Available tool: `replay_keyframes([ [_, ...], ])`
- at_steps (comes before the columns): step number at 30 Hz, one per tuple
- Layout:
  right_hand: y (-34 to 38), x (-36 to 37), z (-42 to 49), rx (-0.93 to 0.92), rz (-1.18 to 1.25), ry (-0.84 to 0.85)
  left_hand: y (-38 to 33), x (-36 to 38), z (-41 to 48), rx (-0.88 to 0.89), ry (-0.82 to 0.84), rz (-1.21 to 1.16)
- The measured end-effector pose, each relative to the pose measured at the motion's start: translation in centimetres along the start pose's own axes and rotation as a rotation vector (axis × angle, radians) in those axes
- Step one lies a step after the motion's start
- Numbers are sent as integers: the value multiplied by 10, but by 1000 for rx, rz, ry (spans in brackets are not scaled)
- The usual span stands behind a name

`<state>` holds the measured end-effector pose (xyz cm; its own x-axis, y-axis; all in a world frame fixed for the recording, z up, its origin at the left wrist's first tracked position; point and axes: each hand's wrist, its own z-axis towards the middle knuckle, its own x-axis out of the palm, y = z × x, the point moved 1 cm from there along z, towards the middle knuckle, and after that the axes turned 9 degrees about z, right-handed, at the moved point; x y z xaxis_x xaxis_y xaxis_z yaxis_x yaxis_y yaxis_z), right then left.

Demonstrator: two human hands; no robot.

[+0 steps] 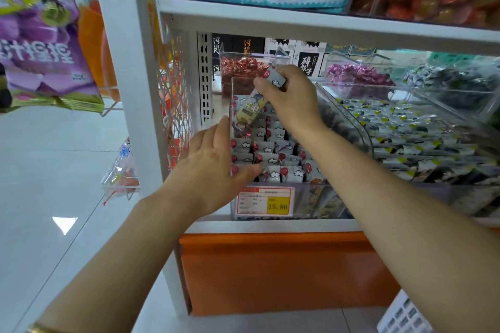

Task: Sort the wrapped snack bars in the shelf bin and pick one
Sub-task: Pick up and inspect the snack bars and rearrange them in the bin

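A clear plastic shelf bin [311, 197] holds several wrapped snack bars [273, 149] standing in rows, white wrappers with clouds and red dots. My right hand [290, 100] is raised over the back of the bin and pinches one wrapped bar [274, 80] by its end; a second bar [250, 109] with a yellowish wrapper hangs tilted beneath that hand. My left hand [213, 167] lies against the bin's left wall with fingers straight, its thumb touching the front bars.
A yellow price tag [265, 201] reading 15.80 is on the bin's front. More clear bins with dark-wrapped snacks [405, 138] stand to the right, red candies [243, 66] behind. A white shelf board [324, 21] hangs just above. Purple bags [46, 57] hang at left.
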<state>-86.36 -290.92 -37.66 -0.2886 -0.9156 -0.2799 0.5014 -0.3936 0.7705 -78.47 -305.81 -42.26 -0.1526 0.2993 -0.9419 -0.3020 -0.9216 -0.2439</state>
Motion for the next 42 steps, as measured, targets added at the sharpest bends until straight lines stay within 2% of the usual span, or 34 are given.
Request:
replay_keyframes([
  [5, -11, -1, -6, 49, -49, 48, 1, 1, 1, -6, 13, -1],
  [8, -10, -7, -2, -9, -111, 83, 1, 2, 1, -7, 14, -12],
  [14, 0, 1, -7, -193, -197, 0, 0, 3, 3, -8, 24, -38],
  [18, -2, 9, -8, -141, -121, -57, 1, 3, 3, -4, 32, -50],
  [25, -11, 6, -7, -55, -98, 192, 1, 3, 3, -3, 42, -63],
  [31, -21, 18, -16, -15, -270, 435, 1, 3, 3, -10, 61, -88],
  [34, -24, 13, -13, 13, -497, 626, 2, 2, 3, -7, 71, -92],
  [37, -21, 14, -1, 41, -461, 646, 2, 1, 3, -5, 78, -102],
  [40, -15, 15, 11, 46, -297, 522, 2, 0, 3, 1, 77, -122],
  [42, -18, 17, 19, -4, -346, 468, 2, -1, 3, 2, 78, -126],
])
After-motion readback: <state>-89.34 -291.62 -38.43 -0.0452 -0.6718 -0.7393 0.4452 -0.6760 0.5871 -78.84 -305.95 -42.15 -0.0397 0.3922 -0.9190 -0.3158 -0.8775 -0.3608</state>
